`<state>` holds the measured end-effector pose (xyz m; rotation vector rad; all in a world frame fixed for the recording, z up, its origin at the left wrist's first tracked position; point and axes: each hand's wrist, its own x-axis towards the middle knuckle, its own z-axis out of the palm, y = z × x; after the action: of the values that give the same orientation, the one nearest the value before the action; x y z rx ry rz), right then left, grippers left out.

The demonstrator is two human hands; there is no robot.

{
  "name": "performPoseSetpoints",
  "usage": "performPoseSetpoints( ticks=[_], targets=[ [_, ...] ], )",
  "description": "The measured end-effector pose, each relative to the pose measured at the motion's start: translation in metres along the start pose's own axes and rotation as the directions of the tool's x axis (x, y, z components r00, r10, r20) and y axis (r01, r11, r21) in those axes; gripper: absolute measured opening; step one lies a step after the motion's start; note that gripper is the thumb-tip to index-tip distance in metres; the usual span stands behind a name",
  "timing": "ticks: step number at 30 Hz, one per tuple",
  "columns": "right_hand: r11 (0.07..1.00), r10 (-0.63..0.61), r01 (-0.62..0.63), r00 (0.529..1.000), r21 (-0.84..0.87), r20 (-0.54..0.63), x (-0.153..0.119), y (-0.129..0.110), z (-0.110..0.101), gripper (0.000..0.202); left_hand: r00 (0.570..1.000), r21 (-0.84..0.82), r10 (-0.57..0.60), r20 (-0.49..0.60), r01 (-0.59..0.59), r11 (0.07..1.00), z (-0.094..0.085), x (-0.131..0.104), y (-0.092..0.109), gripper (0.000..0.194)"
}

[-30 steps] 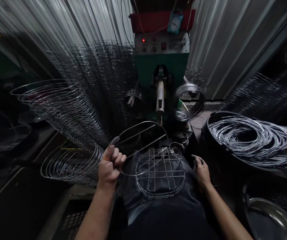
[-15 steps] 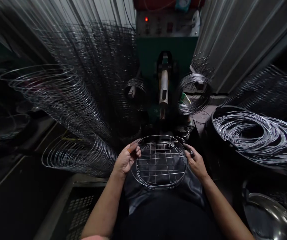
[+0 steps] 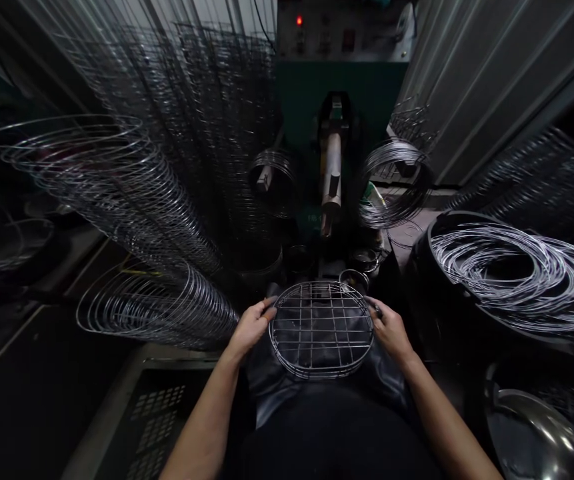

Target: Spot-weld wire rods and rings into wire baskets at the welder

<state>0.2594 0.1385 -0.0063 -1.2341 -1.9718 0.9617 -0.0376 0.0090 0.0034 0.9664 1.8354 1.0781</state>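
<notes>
So the main thing here is a roundish silver wire grid rack (image 3: 323, 327), sitting low in the middle, right over the shiny black sheet (image 3: 274, 400) draped across the person's lap. Its rim shows several wires layered close together, and I honestly can't tell how many separate pieces that is. The left hand (image 3: 253, 327) has its fingers pinched closed on the left edge of the rim, and the right hand (image 3: 391, 328) is doing pretty much the same on the right edge. Just beyond the rack there's a dark green machine (image 3: 297, 93) with a grey metal control panel (image 3: 374, 43), a lit red lamp (image 3: 299, 21) and a pale metal cylindrical arm (image 3: 333, 167) pointing down toward the person. A coil of silver wire (image 3: 391, 152) hangs to the right of that arm, a smaller silver wire coil (image 3: 273, 159) to its left. Further right is a big round black tub (image 3: 419, 267) piled with loose silver wire rings (image 3: 549, 263), with a shiny curved metal bowl (image 3: 537, 420) nearer the person. Over on the left, a long leaning stack of silver wire hoops (image 3: 131, 180) sits above a slotted grey crate (image 3: 159, 407).
</notes>
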Motion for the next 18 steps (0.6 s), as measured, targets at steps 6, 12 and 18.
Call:
performPoseSetpoints(
  ticks=[6, 12, 18],
  targets=[
    [0.998, 0.038, -0.039, 0.999, 0.044, 0.03, 0.001, 0.0, -0.001, 0.036, 0.998, 0.063, 0.06, 0.027, -0.062, 0.996, 0.004, -0.006, -0.009, 0.052],
    [0.988, 0.051, -0.069, 0.99, 0.141, 0.128, 0.001, 0.005, -0.007, 0.038, 0.998, 0.091, 0.063, 0.025, -0.066, 0.994, 0.005, -0.009, -0.011, 0.052],
    [0.963, 0.106, -0.166, 0.958, 0.211, 0.268, -0.007, 0.015, -0.015, 0.05, 0.998, 0.123, 0.04, 0.04, -0.045, 0.991, 0.006, -0.008, -0.012, 0.056]
  ],
)
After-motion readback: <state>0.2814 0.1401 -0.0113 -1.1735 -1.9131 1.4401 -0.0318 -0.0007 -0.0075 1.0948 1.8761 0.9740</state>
